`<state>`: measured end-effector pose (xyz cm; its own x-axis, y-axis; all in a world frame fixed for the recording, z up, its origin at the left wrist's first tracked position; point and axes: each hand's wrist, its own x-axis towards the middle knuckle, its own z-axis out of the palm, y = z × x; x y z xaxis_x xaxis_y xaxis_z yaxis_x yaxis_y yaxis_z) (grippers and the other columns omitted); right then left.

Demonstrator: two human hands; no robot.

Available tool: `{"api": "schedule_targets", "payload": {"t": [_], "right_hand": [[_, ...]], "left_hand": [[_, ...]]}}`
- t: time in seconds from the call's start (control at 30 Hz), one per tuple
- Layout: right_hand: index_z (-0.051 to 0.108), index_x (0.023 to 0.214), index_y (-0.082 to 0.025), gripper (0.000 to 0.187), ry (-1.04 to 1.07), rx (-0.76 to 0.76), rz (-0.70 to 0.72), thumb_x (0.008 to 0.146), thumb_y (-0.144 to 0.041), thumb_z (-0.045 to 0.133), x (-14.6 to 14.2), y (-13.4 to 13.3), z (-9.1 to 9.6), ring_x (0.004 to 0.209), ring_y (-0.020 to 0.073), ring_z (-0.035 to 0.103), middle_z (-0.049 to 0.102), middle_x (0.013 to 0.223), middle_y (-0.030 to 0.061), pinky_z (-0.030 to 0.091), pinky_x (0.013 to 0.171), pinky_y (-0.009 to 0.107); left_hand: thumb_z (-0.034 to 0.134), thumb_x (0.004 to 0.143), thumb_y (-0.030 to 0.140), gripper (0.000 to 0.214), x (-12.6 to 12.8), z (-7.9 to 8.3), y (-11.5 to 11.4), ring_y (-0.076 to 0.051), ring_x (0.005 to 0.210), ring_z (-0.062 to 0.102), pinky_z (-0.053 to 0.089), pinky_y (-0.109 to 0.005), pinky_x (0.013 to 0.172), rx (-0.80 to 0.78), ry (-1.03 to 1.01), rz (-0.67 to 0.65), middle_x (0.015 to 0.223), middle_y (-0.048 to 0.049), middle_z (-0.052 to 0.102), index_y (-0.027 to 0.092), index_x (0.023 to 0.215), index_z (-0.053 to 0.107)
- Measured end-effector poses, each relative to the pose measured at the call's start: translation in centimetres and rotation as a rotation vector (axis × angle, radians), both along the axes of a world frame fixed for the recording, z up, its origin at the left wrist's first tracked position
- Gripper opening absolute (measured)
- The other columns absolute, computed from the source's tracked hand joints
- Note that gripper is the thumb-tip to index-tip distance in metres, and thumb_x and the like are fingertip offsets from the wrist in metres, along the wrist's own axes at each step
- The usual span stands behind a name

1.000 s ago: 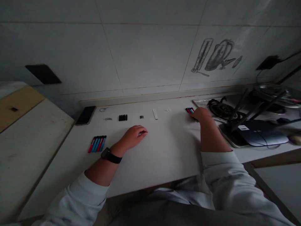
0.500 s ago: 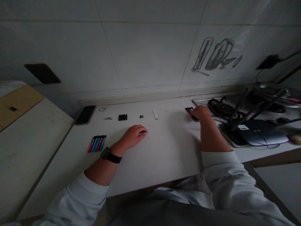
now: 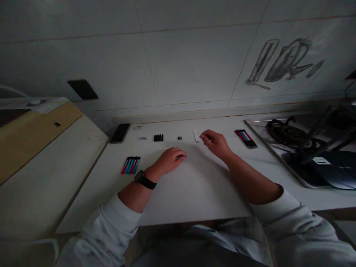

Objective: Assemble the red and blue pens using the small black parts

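My left hand [image 3: 170, 160], with a black watch on the wrist, rests on the white counter with fingers curled; anything inside is hidden. My right hand [image 3: 216, 142] hovers just right of thin white sticks [image 3: 196, 135], thumb and fingertips drawn together; I cannot make out anything between them. Red and blue pen barrels [image 3: 130, 165] lie in a row left of my left hand. Along the back are small springs [image 3: 142, 138], black tubular grips [image 3: 158, 138] and tiny dark pieces [image 3: 179, 138]. Right of my right hand lies a bundle of red, blue and black pens [image 3: 246, 139].
A phone [image 3: 120, 133] and a small ring-shaped item [image 3: 137, 127] lie at the back left. A white cabinet [image 3: 55, 159] borders the left side. At the right are a gas stove [image 3: 289, 133] and a dark device with antennas [image 3: 333, 167]. A tiled wall [image 3: 194, 66] stands behind.
My right hand has left the pen bundle and moved left to the white sticks, covering the small clear bits' place. My left hand stays put. The view has turned left.
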<state>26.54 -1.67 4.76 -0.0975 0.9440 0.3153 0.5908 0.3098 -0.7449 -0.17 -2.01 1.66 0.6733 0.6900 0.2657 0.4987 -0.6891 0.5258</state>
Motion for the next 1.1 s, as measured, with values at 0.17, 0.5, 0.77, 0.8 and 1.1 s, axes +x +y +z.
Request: {"api": "schedule_targets", "payload": {"t": [0.17,0.5,0.77,0.8,1.1], "right_hand": [[0.064,0.086,-0.02,0.038,0.104,-0.319,0.384,0.092,-0.056,0.055,-3.4,0.0,-3.6,0.055,0.0123,0.045,0.053,0.061,-0.0033,0.034,0.055,0.025],[0.065,0.087,-0.021,0.034,0.073,-0.366,0.416,0.091,-0.054,0.058,-3.3,0.5,-4.4,0.055,0.0122,0.045,0.052,0.061,-0.0035,0.033,0.055,0.025],[0.065,0.091,-0.021,0.034,0.135,-0.404,0.419,0.09,-0.055,0.059,-3.1,0.6,-4.6,0.054,0.0127,0.048,0.057,0.065,-0.0022,0.037,0.053,0.026],[0.065,0.091,-0.021,0.034,0.146,-0.418,0.423,0.09,-0.055,0.059,-3.1,0.6,-4.5,0.054,0.0127,0.048,0.057,0.065,-0.0021,0.037,0.053,0.026],[0.065,0.091,-0.021,0.034,0.137,-0.437,0.453,0.09,-0.055,0.06,-3.1,0.3,-4.1,0.056,0.0128,0.049,0.056,0.068,-0.0013,0.038,0.054,0.026]], "left_hand": [[0.063,0.096,0.018,0.012,-0.1,0.2,0.0,-0.019,0.094,0.066,0.05,-0.033,0.089,-0.009,0.0,0.045,0.097,-0.0039,0.075,0.021,0.097,0.074],[0.056,0.1,0.028,0.024,0.1,0.9,-0.4,-0.017,0.073,0.061,0.046,-0.029,0.071,-0.096,0.012,0.142,0.077,-0.0015,0.069,0.019,0.086,0.072],[0.051,0.099,0.017,0.021,-0.8,1.6,0.0,-0.016,0.083,0.067,0.05,-0.029,0.078,-0.091,-0.07,0.19,0.091,-0.0023,0.074,0.021,0.106,0.071],[0.054,0.099,0.021,0.018,-1.3,2.2,0.1,-0.016,0.083,0.067,0.05,-0.028,0.078,-0.07,-0.084,0.239,0.092,-0.0027,0.075,0.021,0.105,0.071],[0.062,0.094,0.039,0.024,-11.3,7.6,0.8,-0.018,0.078,0.065,0.047,-0.028,0.073,0.086,0.038,0.79,0.095,-0.006,0.077,0.019,0.098,0.075]]}}
